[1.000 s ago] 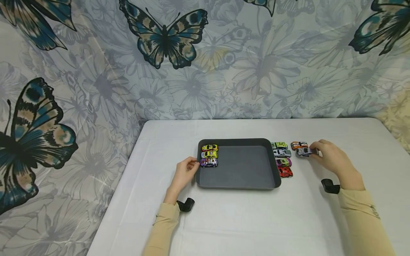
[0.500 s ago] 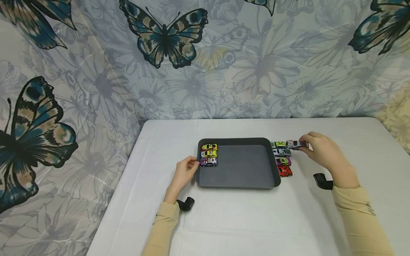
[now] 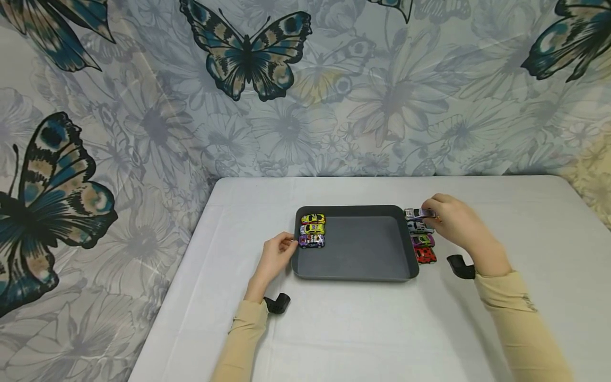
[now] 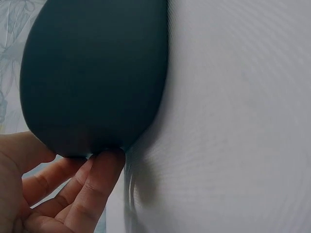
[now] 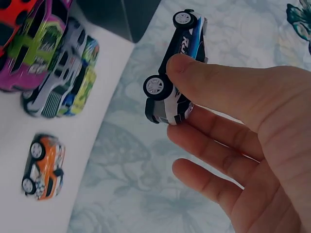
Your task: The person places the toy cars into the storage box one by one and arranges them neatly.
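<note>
My right hand (image 3: 458,222) pinches a silver, black and blue toy car (image 5: 181,63) between thumb and fingers, lifted above the back of the row at the tray's right edge. In the right wrist view the car's wheels and side lettering show. My left hand (image 3: 276,258) holds the left rim of the dark grey tray (image 3: 367,273), thumb and fingertips at its edge. Inside the tray, along the left, sit a yellow car (image 3: 313,218), another yellow car (image 3: 312,229) and a purple one (image 3: 312,241).
Beside the tray's right edge stand a red car (image 3: 426,255), a purple-and-green car (image 3: 422,241), a silver car (image 5: 53,92) and a lime-green car (image 5: 83,92). An orange-and-white car (image 5: 44,167) stands apart from them. Under everything lies a white-covered table (image 3: 353,329), with a patterned cloth (image 3: 286,138) behind.
My right hand has lifted the silver car from beside the orange car and carried it left, over the row near the tray. My left hand has stayed at the rim.
</note>
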